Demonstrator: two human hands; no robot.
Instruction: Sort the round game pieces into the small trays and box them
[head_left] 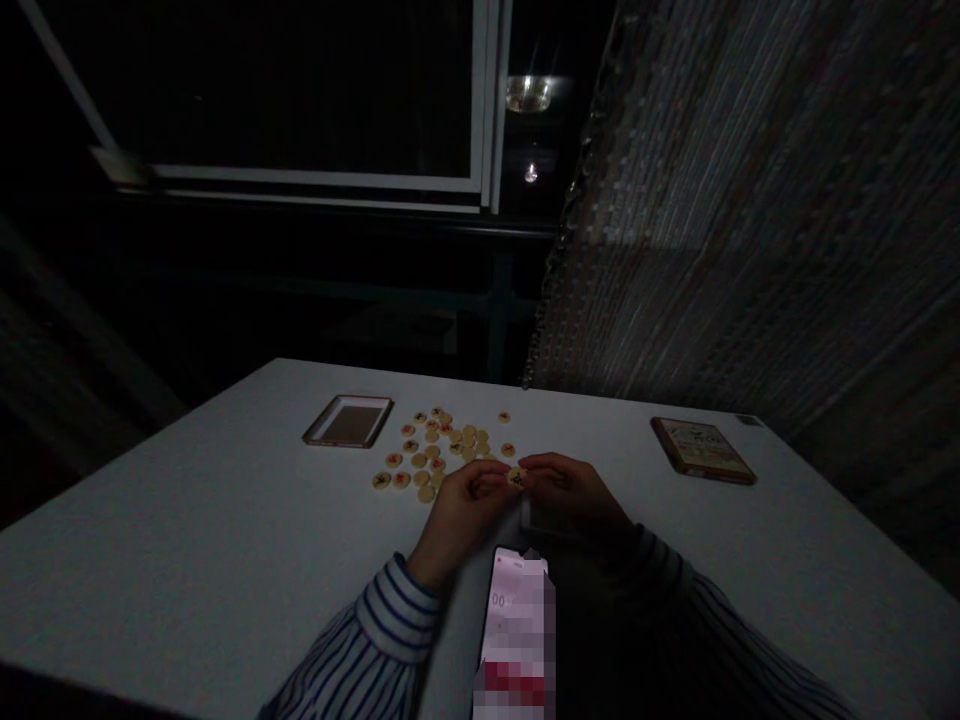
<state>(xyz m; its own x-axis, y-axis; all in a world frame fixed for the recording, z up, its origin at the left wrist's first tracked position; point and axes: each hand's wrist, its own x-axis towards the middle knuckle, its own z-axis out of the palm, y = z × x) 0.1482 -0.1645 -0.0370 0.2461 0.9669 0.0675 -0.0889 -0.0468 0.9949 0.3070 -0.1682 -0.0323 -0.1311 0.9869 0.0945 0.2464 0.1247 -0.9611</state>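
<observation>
Both my hands meet over the middle of a pale table. My left hand and my right hand pinch one round wooden game piece between their fingertips. Just beyond them lies a loose scatter of several similar round pieces with red or dark marks. Striped sleeves cover both forearms.
A phone with a lit screen lies near the front edge between my arms. An open shallow box tray sits at the left of the pieces, a flat printed box lid at the right. A beaded curtain hangs behind; the room is dark.
</observation>
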